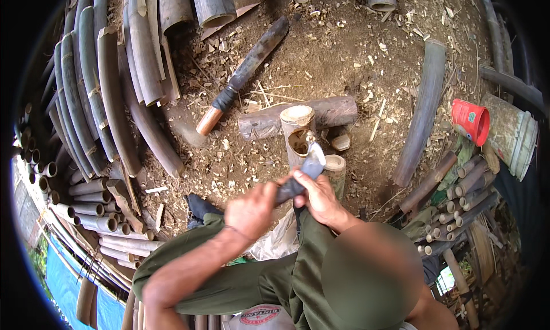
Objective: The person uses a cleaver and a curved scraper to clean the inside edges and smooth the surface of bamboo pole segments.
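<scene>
Lap: green trousers (240, 281) below, translucent plastic bag (275, 241) between the legs; contents of bag not readable
Left hand (251, 208): closed around the dark handle end of a knife (313, 168)
Right hand (323, 201): gripping the same knife ahead of the left, thumb along the base of the blade
Knife: slants up and away from the hands, tip at the notched bamboo section (297, 127); cannot tell if touching
Bamboo section: sits in front of the hands, overlapping a bamboo log (335, 111); wall opening already cut, hollow visible inside, contents not clear
Progress: opening made, rim looks rough, so my reading is trimming only partly done; amount left cannot be told
Short bamboo piece (335, 166): just right of the blade, pale end upward
Machete (246, 72): beyond the log, wooden handle toward the person, untouched
Red bucket (468, 122): far right, tipped on its side, contents unclear
Whitish bucket (510, 136): beside the red one, dirt-smeared, tilted, inside hidden
Ground: pale wood chips scattered
Far left: long bamboo poles (117, 100) laid side by side
</scene>
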Action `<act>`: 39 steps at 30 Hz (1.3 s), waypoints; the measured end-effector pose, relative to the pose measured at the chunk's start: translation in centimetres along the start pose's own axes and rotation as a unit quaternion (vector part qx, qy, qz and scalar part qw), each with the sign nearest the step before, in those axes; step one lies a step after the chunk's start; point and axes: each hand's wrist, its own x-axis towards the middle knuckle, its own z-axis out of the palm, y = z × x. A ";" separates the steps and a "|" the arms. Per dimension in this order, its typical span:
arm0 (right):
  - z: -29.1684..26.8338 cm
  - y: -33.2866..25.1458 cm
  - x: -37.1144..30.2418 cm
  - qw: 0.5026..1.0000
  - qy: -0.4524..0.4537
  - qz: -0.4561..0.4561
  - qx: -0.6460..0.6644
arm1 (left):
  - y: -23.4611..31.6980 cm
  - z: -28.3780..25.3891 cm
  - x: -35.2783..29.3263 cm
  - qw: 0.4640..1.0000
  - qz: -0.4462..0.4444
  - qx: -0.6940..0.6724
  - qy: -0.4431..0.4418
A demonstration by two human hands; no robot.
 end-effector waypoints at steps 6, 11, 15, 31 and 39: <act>1.6 -0.6 0.3 0.941 -0.183 0.126 0.256 | -2.4 -11.3 3.1 0.963 0.102 0.153 -0.195; 0.5 -1.9 -1.1 0.984 -0.097 0.119 0.087 | -3.3 -5.9 1.7 0.978 0.058 0.022 -0.197; -0.9 -3.1 -3.7 0.987 -0.091 0.013 -0.131 | -1.1 0.9 -0.9 0.991 0.095 -0.093 0.031; 0.1 -2.2 -1.2 0.988 0.041 0.004 -0.148 | -0.2 2.7 0.3 0.957 -0.088 -0.242 -0.129; 0.2 -2.6 -1.3 0.871 0.159 -0.089 -0.457 | 6.5 7.7 1.7 0.873 -0.166 -0.458 -0.030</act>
